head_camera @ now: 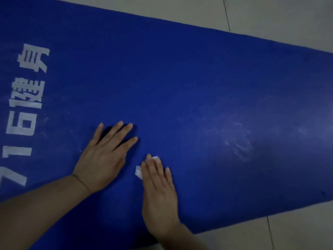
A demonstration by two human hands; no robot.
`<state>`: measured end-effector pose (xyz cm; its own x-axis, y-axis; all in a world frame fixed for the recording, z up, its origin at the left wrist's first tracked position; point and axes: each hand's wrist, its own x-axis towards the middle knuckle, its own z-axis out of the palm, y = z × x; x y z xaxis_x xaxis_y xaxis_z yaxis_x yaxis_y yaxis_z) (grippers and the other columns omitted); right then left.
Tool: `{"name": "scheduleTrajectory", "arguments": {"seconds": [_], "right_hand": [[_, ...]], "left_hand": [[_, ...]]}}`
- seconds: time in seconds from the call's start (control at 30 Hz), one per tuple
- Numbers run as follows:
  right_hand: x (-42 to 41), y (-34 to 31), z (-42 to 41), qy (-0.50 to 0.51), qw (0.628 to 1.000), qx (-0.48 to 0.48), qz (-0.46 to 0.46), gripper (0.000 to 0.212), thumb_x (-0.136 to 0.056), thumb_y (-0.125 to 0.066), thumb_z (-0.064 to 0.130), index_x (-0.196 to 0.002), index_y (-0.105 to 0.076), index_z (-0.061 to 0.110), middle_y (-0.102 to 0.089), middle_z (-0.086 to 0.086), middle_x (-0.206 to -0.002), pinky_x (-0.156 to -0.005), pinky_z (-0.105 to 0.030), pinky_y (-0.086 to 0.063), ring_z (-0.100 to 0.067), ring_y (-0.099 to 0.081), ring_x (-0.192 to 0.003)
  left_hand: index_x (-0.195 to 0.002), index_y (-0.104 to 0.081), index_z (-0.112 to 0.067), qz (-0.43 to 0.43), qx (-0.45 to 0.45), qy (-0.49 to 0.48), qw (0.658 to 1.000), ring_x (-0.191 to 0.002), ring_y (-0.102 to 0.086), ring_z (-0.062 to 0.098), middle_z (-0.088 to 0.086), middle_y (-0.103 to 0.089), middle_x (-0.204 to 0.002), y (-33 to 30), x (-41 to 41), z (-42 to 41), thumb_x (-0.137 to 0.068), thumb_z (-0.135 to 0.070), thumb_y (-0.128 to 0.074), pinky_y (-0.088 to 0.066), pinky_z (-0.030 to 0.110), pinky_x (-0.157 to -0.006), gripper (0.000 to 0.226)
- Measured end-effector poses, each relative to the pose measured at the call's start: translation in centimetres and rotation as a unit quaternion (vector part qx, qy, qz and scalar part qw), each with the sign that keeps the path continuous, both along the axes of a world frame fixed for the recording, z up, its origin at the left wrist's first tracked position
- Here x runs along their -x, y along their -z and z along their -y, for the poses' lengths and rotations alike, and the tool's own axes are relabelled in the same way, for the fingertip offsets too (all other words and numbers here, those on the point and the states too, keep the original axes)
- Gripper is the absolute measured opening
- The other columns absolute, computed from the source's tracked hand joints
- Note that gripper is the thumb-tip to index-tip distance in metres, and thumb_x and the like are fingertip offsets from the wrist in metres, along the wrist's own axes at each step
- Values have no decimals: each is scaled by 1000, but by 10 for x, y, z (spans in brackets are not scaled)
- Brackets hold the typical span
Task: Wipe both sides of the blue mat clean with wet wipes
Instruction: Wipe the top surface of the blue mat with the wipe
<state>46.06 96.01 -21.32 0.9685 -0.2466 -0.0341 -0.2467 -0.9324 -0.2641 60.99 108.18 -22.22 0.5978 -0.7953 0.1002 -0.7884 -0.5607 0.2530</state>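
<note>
- Head view showed the blue mat (180, 78) flat on the tiled floor (279, 18).
- Right hand (158, 193), fingers straight, pressed a wet wipe (138, 172) onto it; left hand (102, 157) lay spread flat, steadying.
- Overlapping strokes with even pressure would probably clean best.
- Wet streaks (241, 145) lay to the right; the far edge had open room.

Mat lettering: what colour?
White, worn and patchy, printed on the blue mat; the lettering shows in the head view.

Bare forearms, no sleeves, short nails
</note>
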Motion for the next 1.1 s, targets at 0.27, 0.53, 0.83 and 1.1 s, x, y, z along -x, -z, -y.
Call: {"name": "scheduleTrajectory", "arguments": {"seconds": [0.27, 0.53, 0.83, 1.1], "right_hand": [[5, 1, 87, 280, 959, 34, -8, 58, -88, -40, -9, -144, -35, 5, -31, -10, -153, -117, -43, -16, -26, -22, -143], [36, 3, 9, -83, 994, 37, -59, 51, -87, -37, 26, -135, -50, 19, -43, -3, -146, -111, -42, -15, -21, -28, -139], [54, 0, 75, 239, 969, 27, -51, 60, -93, -24, 34, -149, -22, 11, -23, -8, -154, -118, -38, -7, -23, -12, -145], [58, -2, 53, -32, 995, 29, -92, 48, -102, -13, 29, -142, -37, 16, -30, 0, -150, -116, -38, -6, -13, -19, -144]], "left_hand": [[-132, -55, -10, -11, -1, -12, 1000, -140, -30, 27, 13, -42, -148, 0, 1, 0, -94, -21, -32, -6, 50, -118, 46], [-130, -57, -9, -11, -8, -10, 1000, -139, -29, 26, 14, -42, -147, -1, 0, -1, -93, -22, -32, -4, 48, -118, 47], [-133, -54, -10, -4, -15, -1, 1000, -140, -28, 27, 13, -40, -149, 2, 0, 0, -93, -23, -31, -6, 50, -118, 47], [-130, -56, -9, 3, -4, -7, 1000, -138, -32, 29, 15, -43, -147, -4, 8, 7, -93, -19, -33, -4, 47, -118, 45]]}}
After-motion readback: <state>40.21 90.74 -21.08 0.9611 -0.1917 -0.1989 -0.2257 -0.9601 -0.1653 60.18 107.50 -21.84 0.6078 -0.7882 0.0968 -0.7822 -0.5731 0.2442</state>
